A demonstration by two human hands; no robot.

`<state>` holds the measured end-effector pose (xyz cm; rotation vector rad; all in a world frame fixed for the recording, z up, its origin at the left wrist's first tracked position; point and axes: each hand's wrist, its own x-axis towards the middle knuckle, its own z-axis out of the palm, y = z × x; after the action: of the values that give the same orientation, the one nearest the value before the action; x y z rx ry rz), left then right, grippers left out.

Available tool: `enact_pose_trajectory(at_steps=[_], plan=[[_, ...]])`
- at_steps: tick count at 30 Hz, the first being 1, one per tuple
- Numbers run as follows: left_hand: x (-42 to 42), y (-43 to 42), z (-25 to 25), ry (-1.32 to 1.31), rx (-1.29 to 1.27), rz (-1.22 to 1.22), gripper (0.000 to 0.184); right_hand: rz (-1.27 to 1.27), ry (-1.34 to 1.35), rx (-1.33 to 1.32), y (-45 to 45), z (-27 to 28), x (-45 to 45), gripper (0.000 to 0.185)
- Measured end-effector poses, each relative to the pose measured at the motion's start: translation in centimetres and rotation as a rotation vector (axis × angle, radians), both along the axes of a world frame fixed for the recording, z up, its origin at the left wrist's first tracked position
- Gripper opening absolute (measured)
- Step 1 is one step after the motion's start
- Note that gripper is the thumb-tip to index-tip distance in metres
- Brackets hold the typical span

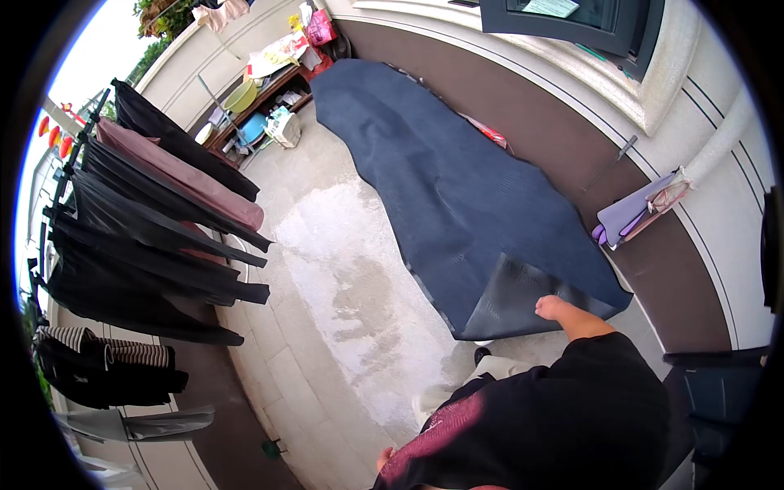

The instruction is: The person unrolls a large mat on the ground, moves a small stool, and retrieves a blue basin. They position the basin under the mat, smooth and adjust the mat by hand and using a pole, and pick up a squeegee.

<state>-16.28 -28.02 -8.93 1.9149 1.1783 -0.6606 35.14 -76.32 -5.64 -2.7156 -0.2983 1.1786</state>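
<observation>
A large dark blue mat (445, 175) with a black underside lies along the wall. Its near corner is folded over, and the black underside (523, 298) faces up there. My right hand (553, 307) appears over this folded part with fingers curled closed. Whether it grips the mat or hovers above it, I cannot tell. At the bottom edge, my left hand (385, 458) shows only in part beside my dark top, its fingers mostly hidden.
Dark trousers (155, 237) and other clothes hang on a rack at left. A low wooden shelf (273, 90) with basins and bags stands at the far end. An open window (572, 24) juts out upper right. Purple items (633, 212) hang by a wall pipe. The pale floor (327, 245) has wet-looking patches.
</observation>
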Motion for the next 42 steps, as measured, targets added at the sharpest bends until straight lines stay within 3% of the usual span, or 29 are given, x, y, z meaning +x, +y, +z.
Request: enact_pose_trajectory(at_steps=[5, 9, 13, 15, 16, 19, 21, 25, 27, 30, 32, 34, 36, 37, 39, 42], plan=[[6.9, 7.2, -0.2, 0.003, 0.006, -0.044, 0.036, -0.044, 0.000, 0.261, 15.2, 4.8, 6.1, 0.033], [13.9, 15.0, -0.6, -0.028, -0.005, -0.106, 0.036, -0.055, 0.022, 0.279, 21.5, 3.3, 9.3, 0.033], [20.6, 25.0, 0.1, -0.045, -0.009, -0.193, 0.037, -0.093, 0.006, 0.073, 24.2, 2.2, 11.0, 0.034], [24.1, 30.1, 0.4, -0.024, -0.005, -0.292, 0.037, 0.159, 0.062, -0.090, 25.3, 1.1, 12.4, 0.033], [25.9, 32.9, 0.6, -0.011, -0.002, -0.360, 0.037, 0.140, 0.055, -0.092, 26.7, 1.9, 13.3, 0.033], [31.4, 41.2, 0.2, -0.014, 0.014, -0.655, 0.037, -0.071, 0.065, -0.043, 30.3, 3.7, 12.5, 0.033], [36.5, 45.2, 0.1, -0.081, 0.059, -0.718, 0.038, -0.471, -0.054, 0.219, 33.0, 4.0, 12.3, 0.033], [51.9, 48.5, 1.3, -0.222, 0.202, -0.718, 0.033, -0.426, 0.098, 0.168, 36.0, 5.8, 12.3, 0.036], [60.4, 48.7, 1.8, -0.237, 0.196, -0.722, 0.036, -0.499, 0.066, 0.098, 35.3, 2.3, 11.6, 0.041], [71.4, 47.9, 1.4, -0.299, 0.086, -0.709, 0.036, -0.715, 0.041, -0.091, 35.4, 2.1, 12.3, 0.046], [77.3, 46.5, 4.1, -0.319, 0.033, -0.713, 0.036, -0.780, 0.058, -0.140, 34.7, 0.4, 15.2, 0.047], [83.0, 46.3, 6.4, -0.291, -0.158, -0.766, 0.036, -0.604, 0.340, -0.314, 35.0, -2.2, 19.4, 0.047], [87.8, 47.8, 7.0, -0.284, -0.135, -0.794, 0.036, -0.544, 0.322, -0.248, 37.7, 0.0, 27.1, 0.048], [89.9, 48.7, 7.1, -0.280, -0.104, -0.792, 0.036, -0.526, 0.223, -0.197, 37.6, -4.4, 30.1, 0.048], [93.3, 51.6, 6.8, -0.275, -0.051, -0.755, 0.035, -0.726, 0.001, 0.055, 43.5, 2.3, 39.6, 0.044], [97.0, 59.7, 1.7, -0.200, -0.010, -0.778, 0.036, -0.769, -0.176, 0.304, 50.7, 6.3, 51.6, 0.037]])
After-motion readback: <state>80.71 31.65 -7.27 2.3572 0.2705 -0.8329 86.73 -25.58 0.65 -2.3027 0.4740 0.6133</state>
